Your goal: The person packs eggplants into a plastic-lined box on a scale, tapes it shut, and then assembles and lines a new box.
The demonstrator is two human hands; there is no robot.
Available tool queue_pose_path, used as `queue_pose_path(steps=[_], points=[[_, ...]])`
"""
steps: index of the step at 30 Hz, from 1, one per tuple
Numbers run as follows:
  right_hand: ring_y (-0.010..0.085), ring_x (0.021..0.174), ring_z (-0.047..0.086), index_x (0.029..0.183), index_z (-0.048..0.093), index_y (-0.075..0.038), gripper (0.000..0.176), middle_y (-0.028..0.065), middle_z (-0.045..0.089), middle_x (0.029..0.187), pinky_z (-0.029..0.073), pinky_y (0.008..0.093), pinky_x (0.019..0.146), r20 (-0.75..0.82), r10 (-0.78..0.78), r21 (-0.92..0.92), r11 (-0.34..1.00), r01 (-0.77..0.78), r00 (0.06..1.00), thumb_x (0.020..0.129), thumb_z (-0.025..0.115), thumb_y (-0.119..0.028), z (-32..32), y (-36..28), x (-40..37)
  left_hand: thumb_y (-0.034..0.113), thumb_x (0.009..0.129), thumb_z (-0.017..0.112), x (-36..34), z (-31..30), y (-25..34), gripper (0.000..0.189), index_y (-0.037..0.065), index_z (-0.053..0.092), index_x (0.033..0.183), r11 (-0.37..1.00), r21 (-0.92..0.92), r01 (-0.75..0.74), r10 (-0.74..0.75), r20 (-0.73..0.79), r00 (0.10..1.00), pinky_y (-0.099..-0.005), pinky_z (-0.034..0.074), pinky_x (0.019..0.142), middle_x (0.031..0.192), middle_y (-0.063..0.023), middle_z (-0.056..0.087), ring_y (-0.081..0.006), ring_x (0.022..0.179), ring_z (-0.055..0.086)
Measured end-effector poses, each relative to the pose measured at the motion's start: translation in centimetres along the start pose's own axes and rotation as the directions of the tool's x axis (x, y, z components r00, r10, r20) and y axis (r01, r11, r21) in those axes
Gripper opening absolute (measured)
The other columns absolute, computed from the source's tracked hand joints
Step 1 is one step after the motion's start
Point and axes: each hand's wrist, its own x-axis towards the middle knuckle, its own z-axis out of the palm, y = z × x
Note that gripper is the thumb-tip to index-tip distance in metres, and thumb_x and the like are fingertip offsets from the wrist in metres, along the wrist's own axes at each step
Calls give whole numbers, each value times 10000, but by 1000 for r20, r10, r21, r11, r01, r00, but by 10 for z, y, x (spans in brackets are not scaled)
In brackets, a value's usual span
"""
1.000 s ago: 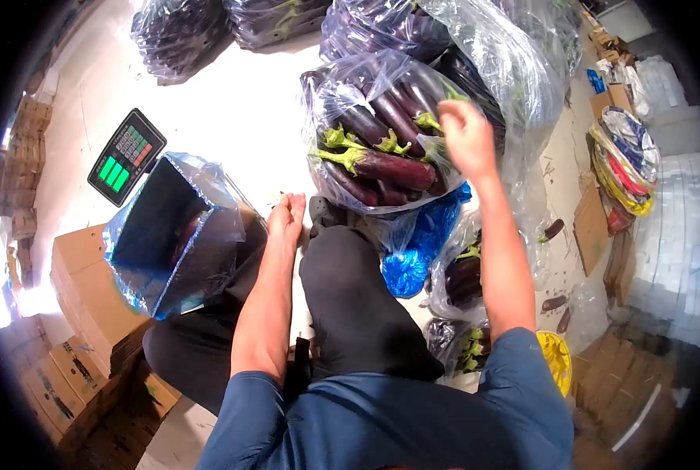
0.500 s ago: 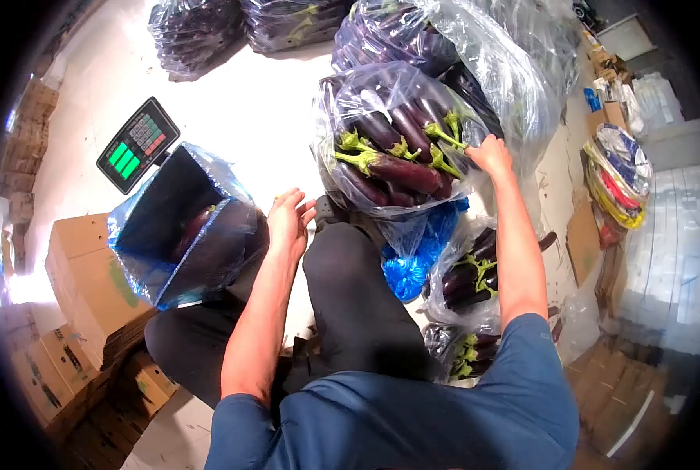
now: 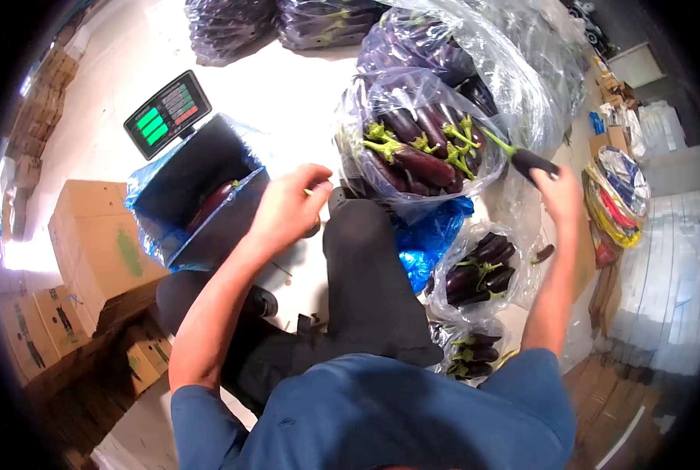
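My right hand [image 3: 560, 192] is closed around the blossom end of a dark eggplant [image 3: 532, 163], whose green stem points up and left toward the big clear bag. In that open plastic bag [image 3: 350, 149] lie several eggplants [image 3: 424, 164], most stems facing me. My left hand [image 3: 287, 210] hovers above my knee, fingers curled in a pinch; a tiny yellow-green spot shows at the fingertips, too small to name. Left of it stands an open blue-lined bag [image 3: 150, 211] with a dark inside, and an eggplant [image 3: 213, 205] rests within.
A scale display [image 3: 167, 113] glows green behind the blue-lined bag. Cardboard boxes [image 3: 103, 243] stand at left. Smaller bags of eggplants [image 3: 479, 270] sit by my right leg, near a blue plastic bag [image 3: 436, 235]. A loose eggplant [image 3: 543, 254] lies on the floor.
My right hand has moved right and down, carrying an eggplant away from the big bag. My left hand's fingers, stretched out before, are now curled. The view has shifted slightly.
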Motion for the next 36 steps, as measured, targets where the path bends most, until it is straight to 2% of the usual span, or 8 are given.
queue_pose_path(steps=[5, 10, 15, 17, 20, 30, 34, 36], points=[[95, 760, 565, 1172, 624, -2, 355, 18, 629, 951, 452, 229, 618, -80, -107, 574, 808, 134, 991, 935, 657, -264, -67, -30, -89, 143, 744, 754, -15, 12, 46, 608, 58, 554, 1312, 703, 337, -626, 670, -18, 742, -480, 451, 1019, 1357, -186, 533, -387, 1242, 531], [166, 857, 652, 1253, 549, 60, 809, 118, 652, 1078, 523, 279, 652, 340, -543, 850, 527, -4, 768, 851, 627, -638, -13, -132, -141, 211, 845, 595, -22, 2, 70, 468, 198, 584, 1313, 461, 606, -649, 882, -233, 409, -432, 495, 899, 1215, -107, 624, -292, 1137, 612], [236, 1140, 614, 1348, 520, 60, 625, 181, 643, 1235, 462, 382, 1023, 479, -719, 878, 394, -272, 504, 1040, 443, -479, 78, -172, -78, 209, 684, 724, -53, -68, 17, 678, 22, 527, 1304, 819, 346, -457, 528, -142, 837, -424, 517, 681, 928, -137, 592, -315, 771, 626], [270, 1158, 604, 1319, 565, 23, 442, 175, 639, 1250, 456, 375, 1018, 422, -590, 486, 788, 377, 688, 997, 563, -281, 123, -171, -43, 214, 669, 762, -66, -83, 10, 778, -2, 449, 1348, 984, 33, -177, 179, -50, 983, -478, 537, 783, 962, -196, 600, -404, 866, 640], [346, 1189, 572, 1307, 564, 22, 461, 214, 589, 1268, 457, 385, 1008, 361, -685, -49, 664, 746, 633, 911, 654, -197, 202, -99, 8, 263, 725, 768, -80, -87, -3, 756, 21, 429, 1356, 946, -319, 55, -21, 108, 994, -485, 520, 894, 1114, -237, 624, -433, 1031, 628], [429, 1112, 585, 1203, 568, -9, 534, 229, 592, 1196, 482, 487, 933, 220, -587, -348, 699, 624, 779, 759, 717, -265, 170, -147, -49, 250, 765, 803, -80, -83, -18, 721, -35, 461, 1331, 574, -736, 358, -190, 306, 933, -334, 453, 976, 1186, -142, 604, -206, 1126, 574], [316, 1026, 655, 1253, 566, 25, 550, 208, 663, 1143, 489, 396, 935, 205, -325, -122, 928, 353, 923, 774, 673, -223, 80, -175, -63, 95, 743, 825, -73, -69, -32, 721, 19, 467, 1364, 400, -866, 301, -161, 256, 953, -355, 442, 1033, 1246, -99, 601, -185, 1160, 581], [211, 1004, 635, 1286, 549, 34, 556, 114, 655, 1124, 481, 338, 932, 268, -434, 561, 796, 227, 860, 799, 697, -189, 51, -168, -65, 101, 739, 833, -72, -68, -34, 669, 33, 511, 1321, 303, -870, 389, -118, 370, 921, -362, 467, 1011, 1169, -83, 641, -196, 1116, 621]])
